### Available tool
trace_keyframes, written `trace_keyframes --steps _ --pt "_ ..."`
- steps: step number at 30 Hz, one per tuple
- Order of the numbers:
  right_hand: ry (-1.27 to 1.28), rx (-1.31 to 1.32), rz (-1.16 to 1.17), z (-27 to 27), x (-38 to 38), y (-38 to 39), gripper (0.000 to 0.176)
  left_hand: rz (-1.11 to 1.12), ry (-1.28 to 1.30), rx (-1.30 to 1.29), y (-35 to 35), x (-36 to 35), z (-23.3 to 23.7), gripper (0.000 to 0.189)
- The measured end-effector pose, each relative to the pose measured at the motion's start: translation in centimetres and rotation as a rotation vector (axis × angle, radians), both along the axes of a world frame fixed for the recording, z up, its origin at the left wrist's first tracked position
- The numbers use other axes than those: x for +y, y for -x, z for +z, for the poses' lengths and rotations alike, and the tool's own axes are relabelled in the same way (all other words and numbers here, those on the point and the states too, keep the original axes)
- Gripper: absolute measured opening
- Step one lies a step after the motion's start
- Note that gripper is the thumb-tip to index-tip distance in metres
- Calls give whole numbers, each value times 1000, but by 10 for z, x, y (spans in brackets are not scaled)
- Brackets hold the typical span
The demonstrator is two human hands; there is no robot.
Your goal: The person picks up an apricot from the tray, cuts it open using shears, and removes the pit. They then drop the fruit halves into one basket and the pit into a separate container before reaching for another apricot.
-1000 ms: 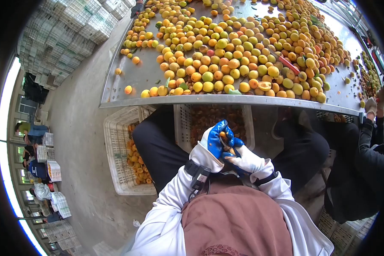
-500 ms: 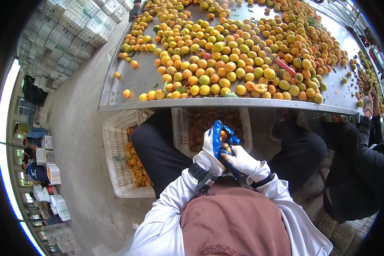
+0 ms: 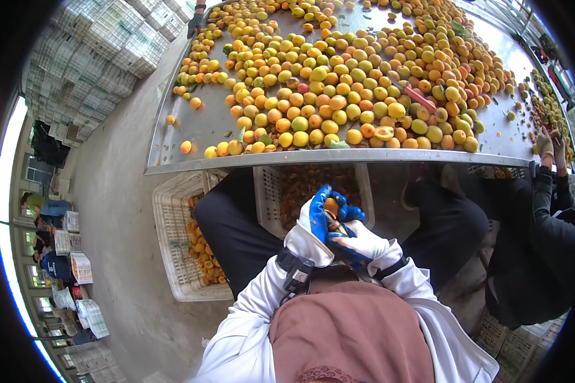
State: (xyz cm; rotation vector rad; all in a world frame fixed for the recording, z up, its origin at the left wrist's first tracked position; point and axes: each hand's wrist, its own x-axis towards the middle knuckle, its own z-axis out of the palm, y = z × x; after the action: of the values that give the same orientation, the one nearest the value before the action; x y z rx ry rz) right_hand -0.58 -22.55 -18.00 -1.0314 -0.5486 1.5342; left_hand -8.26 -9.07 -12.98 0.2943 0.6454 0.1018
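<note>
Over my lap, my left hand (image 3: 319, 217), in a white glove with a blue-coated palm, is closed around an orange apricot (image 3: 331, 205). My right hand (image 3: 363, 242), also gloved in white and blue, is pressed against it with the fingers curled in. A thin tan and dark thing shows between the two hands at the fruit; I cannot tell what my right hand grips. Below the hands sits a white crate (image 3: 368, 191) of brownish-orange pieces. Left of my leg, another white crate (image 3: 166, 239) holds orange apricot pieces (image 3: 204, 255).
A metal table (image 3: 300, 157) carries many apricots (image 3: 338, 89), a cut apricot half (image 3: 384, 133), leaves and a red-handled tool (image 3: 420, 99). At the right, a co-worker's gloved hands (image 3: 551, 145) are among fruit. Stacked crates (image 3: 96, 64) stand at the far left.
My hands stay together and have shifted slightly; more of the apricot's orange side now shows in my left hand. The whole view has moved a little. The co-worker's hands have moved slightly.
</note>
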Motion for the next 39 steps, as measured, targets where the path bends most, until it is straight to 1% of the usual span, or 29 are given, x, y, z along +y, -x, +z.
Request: trace_keyframes --steps 1,3,4,5,7,8,9,11,12,13,15,16,17,19,20,21,23,25,26,27,29,30,31,32,33,35,37,38,39 --pt "-1 -2 1 6 0 -2 51 1 -1 -2 1 -1 -3 39" --pt "53 -142 127 19 0 -6 38 163 153 140 3 -2 -13 37" --pt "-14 -221 7 14 2 0 26 138 162 108 2 2 -22 37" --pt "-16 -223 7 11 -1 1 26 138 160 105 4 3 -30 37" --pt "106 45 -123 13 -6 -4 22 275 -649 18 3 2 -44 39" --pt "147 19 -232 3 -8 -8 26 235 -536 189 1 15 -56 40" --pt "144 12 -247 -9 -5 -9 26 284 -621 186 2 21 -49 27" --pt "298 -915 -313 -31 3 -7 34 274 -574 208 11 35 -54 27" --pt "303 -1090 -368 -33 -2 -3 40 270 -580 201 13 38 -46 26" --pt "330 -934 -389 -26 -1 -3 44 267 -588 194 14 40 -32 26" --pt "350 -1083 -335 -14 2 -2 49 193 -734 153 10 40 -7 25" --pt "342 -1063 -296 -5 1 -6 50 113 -863 55 5 43 4 23" --pt "341 -1059 -308 -5 0 -3 50 31 -989 -45 -2 46 16 22" --pt "220 -1017 -253 0 2 1 51 -52 -1153 -68 -34 47 44 18" --pt "250 -987 -244 7 3 0 50 -96 -1113 -108 -52 48 54 18" --pt "249 -991 -247 3 2 -1 50 -186 -1216 -128 -71 50 62 18" --pt "228 -1073 -216 -10 -2 2 50 -247 -1561 -173 -113 51 56 23" --pt "244 -1028 -240 -10 -1 5 48 -243 -2364 -235 -148 53 54 31" --pt "205 -1043 -263 -9 -1 5 47 -434 -2431 -245 -164 54 51 37" --pt "167 -1060 -285 -8 -3 5 47 -662 -2564 -200 -174 51 52 36" --pt "195 -1037 -358 -14 -4 6 45 -820 -2779 -295 -186 59 29 40" --pt "186 -1047 -358 -15 -4 5 44 -856 -2848 -297 -185 52 43 41" --pt "178 -1056 -359 -16 -5 4 43 -852 -2914 -331 -191 54 40 40" --pt "171 -1060 -375 -15 -5 3 42 -914 -2911 -342 -195 55 37 39" --pt "221 -1043 -346 -8 -5 2 43 -981 -2902 -348 -196 55 39 38" --pt "288 -1064 -332 -8 -3 2 44 -989 -2850 -376 -184 53 58 37" --pt "308 -1065 -350 -5 -2 0 45 -1063 -2869 -266 -193 50 56 32" --pt "331 -1053 -367 -4 -1 0 45 -980 -2905 -221 -191 52 50 31" --pt "329 -1056 -370 -4 -1 0 45 -976 -2910 -221 -190 54 53 31"
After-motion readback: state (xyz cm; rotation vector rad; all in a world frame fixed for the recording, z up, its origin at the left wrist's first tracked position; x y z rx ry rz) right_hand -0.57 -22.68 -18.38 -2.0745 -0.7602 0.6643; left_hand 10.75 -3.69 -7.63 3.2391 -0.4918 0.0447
